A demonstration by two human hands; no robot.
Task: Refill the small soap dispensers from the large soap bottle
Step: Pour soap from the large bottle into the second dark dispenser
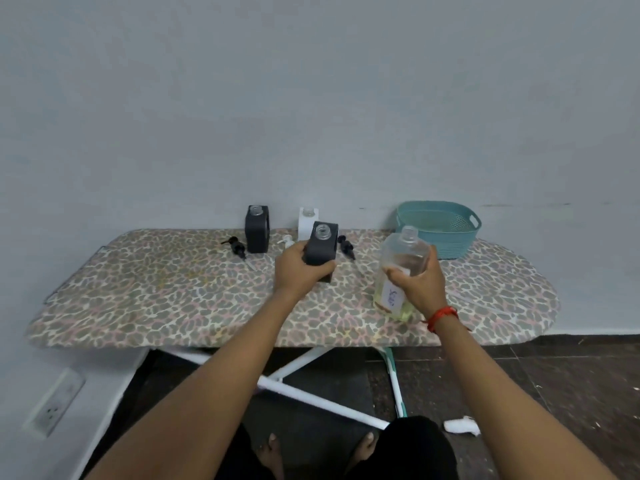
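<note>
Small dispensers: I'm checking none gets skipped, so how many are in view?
3. One dark dispenser stands at the back left, a white dispenser stands by the wall partly hidden, and another dark dispenser is in the left hand.

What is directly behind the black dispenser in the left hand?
A white dispenser stands behind the black dispenser held by the left hand; only its open neck and upper part show, the rest is covered.

Clear glossy plastic bottle; matt black dispenser; patterned cloth board
</note>
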